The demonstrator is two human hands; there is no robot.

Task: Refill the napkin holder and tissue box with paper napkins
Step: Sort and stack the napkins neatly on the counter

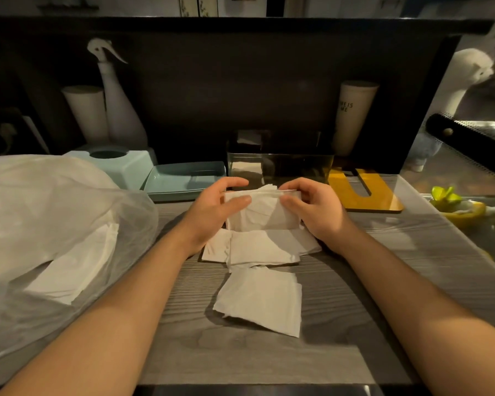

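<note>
White napkin stack (262, 208) gripped at both ends, just in front of dark shiny napkin holder (280, 164) at counter's back edge. Left hand (215, 212) curled round left end, thumb on near face, fingers over the top; right hand (315, 208) mirrors it on right end. Held upright and squared, probably to even the edges so stack drops into holder's open top in one go. Holder looks nearly empty, a bit of white showing inside; hard to tell through reflections. More loose napkins (259, 300) spread flat on grey wood-grain counter (355, 310) below the hands, some overlapping, likely next batches. Clear plastic bag (55, 238) with more napkins inside, slumped at counter's left edge. Pale blue tissue box (120, 164) with round hole at back left, matching tray (180, 181) beside it; can't tell if filled. Yellow wooden cutout (366, 192) at back right, touching nothing in play. Spray bottle (117, 110) and two tall cups against dark back panel. Dim warm light, metal surface with lemon scraps off right edge.
</note>
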